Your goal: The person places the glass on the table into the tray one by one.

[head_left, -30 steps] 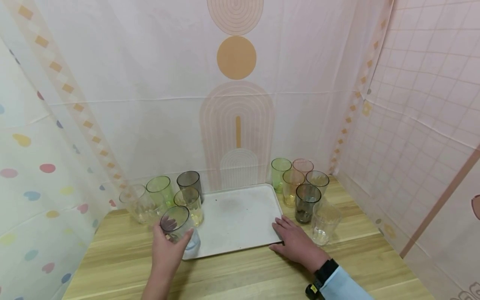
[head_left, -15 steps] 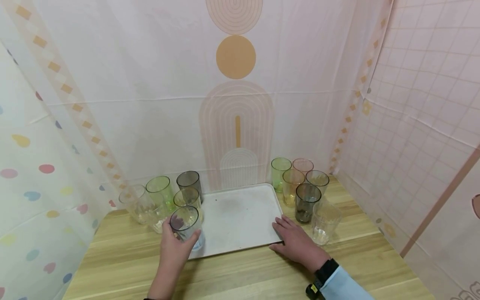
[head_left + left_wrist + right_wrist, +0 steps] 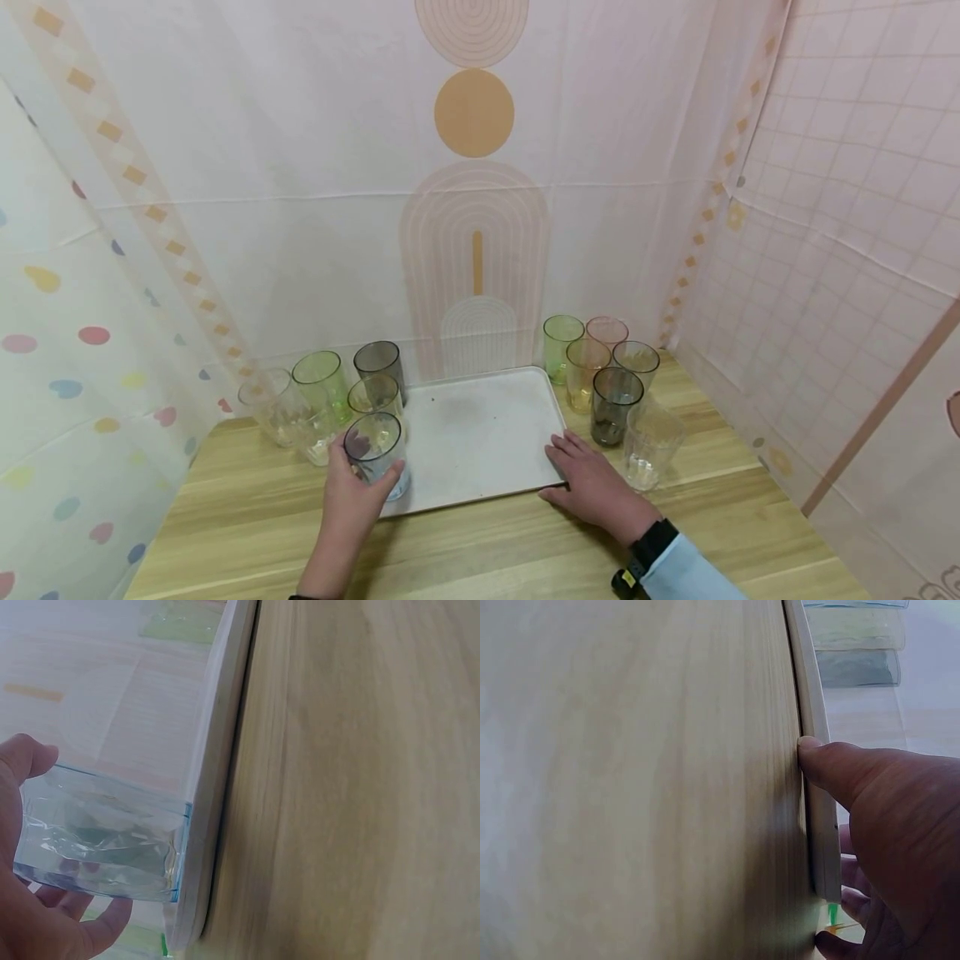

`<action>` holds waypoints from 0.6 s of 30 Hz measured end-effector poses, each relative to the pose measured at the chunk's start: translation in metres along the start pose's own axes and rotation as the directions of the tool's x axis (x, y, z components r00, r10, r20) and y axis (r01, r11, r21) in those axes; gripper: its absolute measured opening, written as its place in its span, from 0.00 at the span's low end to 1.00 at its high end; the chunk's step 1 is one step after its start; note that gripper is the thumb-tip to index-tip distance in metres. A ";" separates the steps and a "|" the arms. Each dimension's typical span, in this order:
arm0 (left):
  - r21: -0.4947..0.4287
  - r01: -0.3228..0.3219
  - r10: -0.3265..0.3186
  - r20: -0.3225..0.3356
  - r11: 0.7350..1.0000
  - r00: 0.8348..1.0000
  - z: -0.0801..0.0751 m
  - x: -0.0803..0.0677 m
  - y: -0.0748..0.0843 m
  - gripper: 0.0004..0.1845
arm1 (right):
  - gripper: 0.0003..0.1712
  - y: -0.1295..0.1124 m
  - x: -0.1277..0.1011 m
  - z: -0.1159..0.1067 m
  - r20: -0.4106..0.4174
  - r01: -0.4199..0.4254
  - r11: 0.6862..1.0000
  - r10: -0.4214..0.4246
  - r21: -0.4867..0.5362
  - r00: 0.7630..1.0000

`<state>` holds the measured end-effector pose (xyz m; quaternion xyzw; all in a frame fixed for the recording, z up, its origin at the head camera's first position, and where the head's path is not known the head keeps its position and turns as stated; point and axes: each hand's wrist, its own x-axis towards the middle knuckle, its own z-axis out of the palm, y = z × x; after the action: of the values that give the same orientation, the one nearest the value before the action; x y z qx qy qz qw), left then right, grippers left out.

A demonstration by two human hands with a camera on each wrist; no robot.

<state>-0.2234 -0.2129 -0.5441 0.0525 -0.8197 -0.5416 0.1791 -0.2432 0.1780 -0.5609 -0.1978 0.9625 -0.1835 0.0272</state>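
Note:
In the head view my left hand grips a clear bluish glass tumbler, thumb on its near right side and fingers curled round the left. The tumbler is upright at the front left corner of the white tray; in the left wrist view its base is close by the tray's rim. My right hand rests at the tray's front right corner, thumb on the front edge and the other fingers along the right edge. It holds no glass.
Left of the tray stand a dark grey glass, a yellowish glass, a green glass and clear glasses. To its right are green, amber, smoky grey and clear glasses. A patterned cloth hangs behind.
My left hand has moved right with the bluish tumbler, mostly in the first half second and slightly since, onto the tray's front left corner. My right hand has stayed at its corner.

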 end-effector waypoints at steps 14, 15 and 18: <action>0.168 -0.068 0.029 0.223 0.983 0.974 -0.033 0.008 -0.013 0.66 | 0.45 -0.002 -0.002 0.000 -0.004 0.004 1.000 -0.004 0.009 1.000; 0.213 -0.098 0.042 0.251 0.972 0.967 -0.037 0.010 -0.015 0.68 | 0.45 -0.002 -0.002 -0.001 -0.005 0.004 1.000 -0.004 0.008 1.000; 0.301 -0.195 0.085 0.344 0.933 0.935 -0.045 0.017 -0.021 0.68 | 0.45 -0.002 -0.002 -0.002 -0.007 0.003 1.000 -0.003 0.003 1.000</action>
<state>-0.2255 -0.2656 -0.5434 -0.0677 -0.9186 -0.3832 0.0686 -0.2405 0.1777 -0.5584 -0.1988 0.9620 -0.1858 0.0238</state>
